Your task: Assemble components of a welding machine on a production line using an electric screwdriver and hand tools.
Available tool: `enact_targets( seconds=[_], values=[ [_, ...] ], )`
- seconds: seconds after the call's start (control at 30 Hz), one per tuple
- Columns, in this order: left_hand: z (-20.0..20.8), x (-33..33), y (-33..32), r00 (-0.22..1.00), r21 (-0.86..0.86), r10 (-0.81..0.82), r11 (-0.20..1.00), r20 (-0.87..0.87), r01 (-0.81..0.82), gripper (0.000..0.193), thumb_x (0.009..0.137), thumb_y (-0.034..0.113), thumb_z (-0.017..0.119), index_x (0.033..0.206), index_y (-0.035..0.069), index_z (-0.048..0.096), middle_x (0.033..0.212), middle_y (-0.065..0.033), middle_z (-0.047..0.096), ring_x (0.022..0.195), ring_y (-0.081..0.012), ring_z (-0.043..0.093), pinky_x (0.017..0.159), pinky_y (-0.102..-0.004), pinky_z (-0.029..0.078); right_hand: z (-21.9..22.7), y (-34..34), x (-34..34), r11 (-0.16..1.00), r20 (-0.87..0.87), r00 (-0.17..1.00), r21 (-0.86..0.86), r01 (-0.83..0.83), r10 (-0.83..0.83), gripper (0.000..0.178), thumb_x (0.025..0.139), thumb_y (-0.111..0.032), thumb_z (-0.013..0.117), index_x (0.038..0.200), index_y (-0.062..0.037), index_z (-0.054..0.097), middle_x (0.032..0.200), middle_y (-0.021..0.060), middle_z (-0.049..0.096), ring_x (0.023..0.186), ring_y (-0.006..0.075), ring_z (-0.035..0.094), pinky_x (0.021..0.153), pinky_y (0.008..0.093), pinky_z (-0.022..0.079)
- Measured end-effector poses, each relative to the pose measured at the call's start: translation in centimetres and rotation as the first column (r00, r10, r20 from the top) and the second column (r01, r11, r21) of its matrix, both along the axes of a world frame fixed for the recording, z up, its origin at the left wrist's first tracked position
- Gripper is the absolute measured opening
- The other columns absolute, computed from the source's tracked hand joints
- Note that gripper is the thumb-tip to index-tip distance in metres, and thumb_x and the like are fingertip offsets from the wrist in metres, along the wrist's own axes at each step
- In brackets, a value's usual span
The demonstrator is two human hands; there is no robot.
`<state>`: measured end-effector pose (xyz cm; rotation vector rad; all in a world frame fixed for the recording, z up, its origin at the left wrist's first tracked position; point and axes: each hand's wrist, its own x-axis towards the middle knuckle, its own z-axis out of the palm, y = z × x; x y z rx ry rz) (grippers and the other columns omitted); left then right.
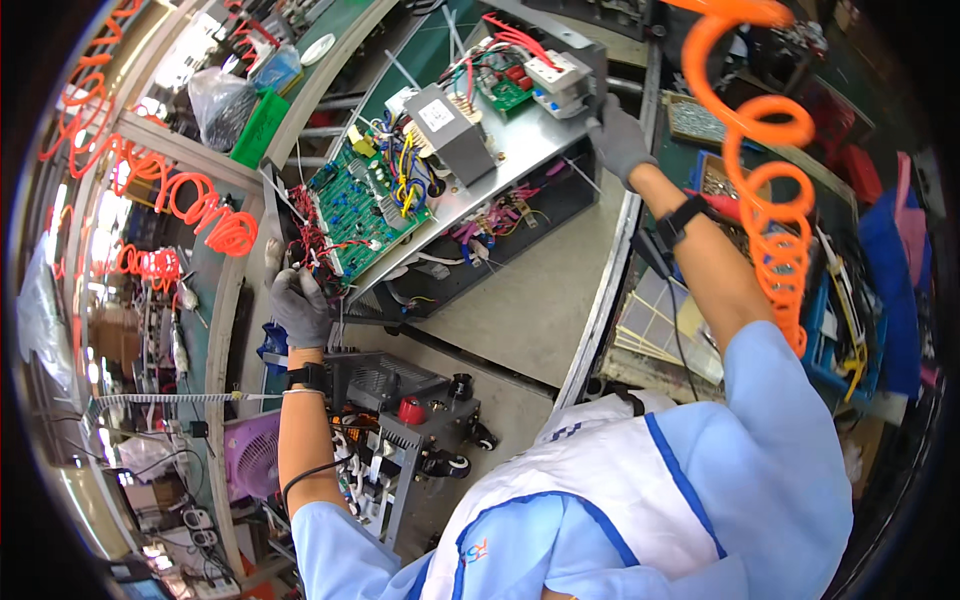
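An uncovered electrical machine chassis lies tilted across the middle, its near left corner lower in view than its far right end. On its metal plate are a green circuit board, a grey boxed transformer and bundles of coloured wires. My left hand, in a grey glove, grips the chassis at the dark front panel's near corner. My right hand, also gloved, is closed round the edge of the grey end panel at the far right. Its fingertips are partly hidden behind that panel.
Below my left forearm stands another open machine on casters, beside a purple fan. Orange coiled hoses hang at the right, and more hang at the left. A metal rail runs along the right bench, which holds parts trays.
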<state>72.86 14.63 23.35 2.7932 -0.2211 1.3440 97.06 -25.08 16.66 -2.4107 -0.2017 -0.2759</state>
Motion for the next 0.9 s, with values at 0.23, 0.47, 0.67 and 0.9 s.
enact_targets(
  seconds=[0.23,0.47,0.67,0.9],
  values=[
    [-1.4,-1.7,2.7,0.923,-0.102,0.269,0.947,-0.275,-0.306,0.031,0.075,0.014,0.067,0.097,0.001,0.049,0.096,-0.0159,0.054,0.091,-0.0305,0.053,0.084,-0.0357,0.043,-3.0,-2.8,-16.9,0.948,-0.308,0.897,0.134,-0.289,0.317,0.054,0.078,-0.026,0.053,0.125,-0.0028,0.040,0.114,0.0216,0.053,0.103,0.0350,0.053,0.087,0.0401,0.043],
    [-1.8,0.3,6.0,0.998,0.042,0.052,0.998,-0.022,-0.051,0.030,0.088,0.018,0.049,0.082,-0.011,0.051,0.122,-0.0235,0.050,0.100,-0.0330,0.057,0.079,-0.0354,0.047,-9.9,-17.1,-33.3,0.951,-0.646,0.708,0.100,-0.293,0.286,0.052,0.079,-0.033,0.053,0.123,-0.0071,0.048,0.123,0.0160,0.051,0.113,0.0316,0.048,0.097,0.0383,0.036],
    [-0.9,-0.3,5.0,0.959,0.048,0.244,0.970,-0.143,-0.240,0.026,0.085,0.015,0.051,0.093,-0.009,0.057,0.118,-0.0209,0.054,0.105,-0.0297,0.055,0.089,-0.0345,0.043,-15.9,-30.9,-37.6,0.703,-0.316,0.692,-0.596,0.387,-0.649,0.057,0.072,-0.025,0.065,0.121,-0.0036,0.045,0.122,0.0207,0.046,0.116,0.0341,0.043,0.095,0.0430,0.037],
    [2.2,-1.7,0.0,0.942,0.160,0.269,0.958,-0.202,-0.239,0.031,0.080,0.015,0.059,0.105,-0.001,0.052,0.115,-0.0198,0.054,0.106,-0.0314,0.052,0.090,-0.0371,0.041,-17.0,-36.1,-37.2,0.747,-0.388,0.685,-0.563,0.353,-0.616,0.026,0.076,-0.019,0.060,0.098,-0.0045,0.058,0.099,0.0203,0.058,0.095,0.0388,0.054,0.080,0.0445,0.044]
  ],
)
